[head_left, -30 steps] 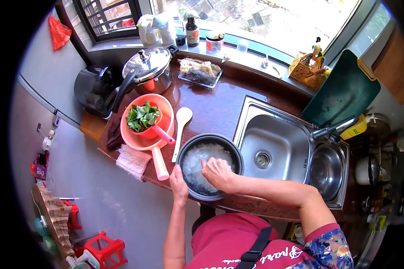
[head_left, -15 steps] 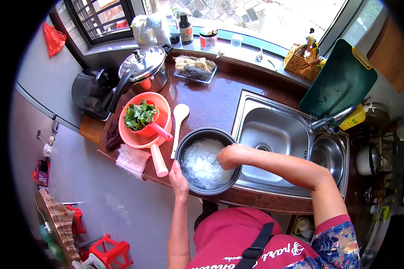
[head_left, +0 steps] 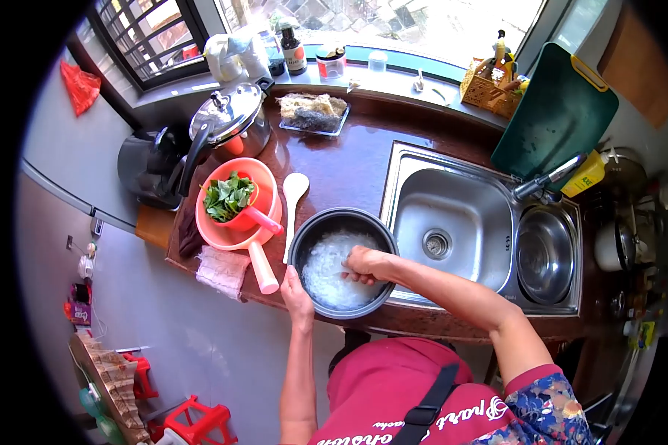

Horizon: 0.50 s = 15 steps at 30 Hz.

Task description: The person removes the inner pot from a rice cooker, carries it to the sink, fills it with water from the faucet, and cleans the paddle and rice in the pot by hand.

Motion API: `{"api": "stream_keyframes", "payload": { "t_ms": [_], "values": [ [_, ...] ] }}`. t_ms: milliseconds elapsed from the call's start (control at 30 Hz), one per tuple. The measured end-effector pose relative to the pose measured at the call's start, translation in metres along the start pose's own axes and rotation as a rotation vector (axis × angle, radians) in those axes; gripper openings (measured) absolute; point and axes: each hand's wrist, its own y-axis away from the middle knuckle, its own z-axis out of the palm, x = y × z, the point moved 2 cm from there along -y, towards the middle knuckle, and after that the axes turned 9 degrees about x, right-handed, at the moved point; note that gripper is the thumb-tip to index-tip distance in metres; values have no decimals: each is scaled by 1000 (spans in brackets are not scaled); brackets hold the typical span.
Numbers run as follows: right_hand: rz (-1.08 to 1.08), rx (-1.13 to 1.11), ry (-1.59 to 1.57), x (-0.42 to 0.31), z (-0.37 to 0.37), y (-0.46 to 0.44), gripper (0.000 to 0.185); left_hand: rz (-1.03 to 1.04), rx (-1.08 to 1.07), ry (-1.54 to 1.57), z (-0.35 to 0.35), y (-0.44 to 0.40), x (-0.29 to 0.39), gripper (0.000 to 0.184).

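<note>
A dark round cooking pot [head_left: 390, 230] stands at the counter's front edge, holding cloudy whitish water [head_left: 326, 267] with what looks like rice in it. My left hand [head_left: 297, 297] grips the pot's left side at the rim. Inside the pot is my right hand [head_left: 365, 265], its fingers curled at the water's surface; whatever lies in them is hidden. Left of the pot lies a white rice paddle [head_left: 295, 189]. Beyond it, a pink long-handled basin [head_left: 273, 215] holds a smaller pink dipper [head_left: 263, 220] filled with cut green leaves [head_left: 228, 196].
A steel sink [head_left: 453, 208] with a second small bowl adjoins the pot on the right. A pressure cooker [head_left: 237, 122] and a tray of scrubbers [head_left: 312, 115] stand behind. A green cutting board [head_left: 553, 119] leans at the right. A pink cloth [head_left: 223, 273] hangs over the counter edge.
My right hand has shifted slightly left within the pot, and its curled fingers show more. My left hand stays on the rim. The view has turned a little.
</note>
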Motion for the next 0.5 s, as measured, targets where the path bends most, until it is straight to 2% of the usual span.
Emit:
{"api": "stream_keyframes", "payload": {
  "t_ms": [67,100,200,233,367,467,500],
  "values": [
    [-78,47,-96,5,-2,-3,31,-15,-14,73,2,-1,-2,38],
    [-168,159,59,-2,-6,8,28,-11,-17,62,0,-2,-4,38],
    [-751,461,871,-16,-16,37,23,6,-5,41,0,-1,1,39],
    [-814,497,972,-29,-21,62,18,12,2,37,1,0,3,40],
    [-760,655,1185,-55,-33,89,14,-1,-36,-36,-5,-2,-5,41],
    [-693,738,1316,-46,-28,55,10,-5,-30,-18,-2,-1,-2,41],
    [-591,671,1370,-44,-21,45,8,-1,-28,-11,-1,-1,-1,41]
  ]
}}
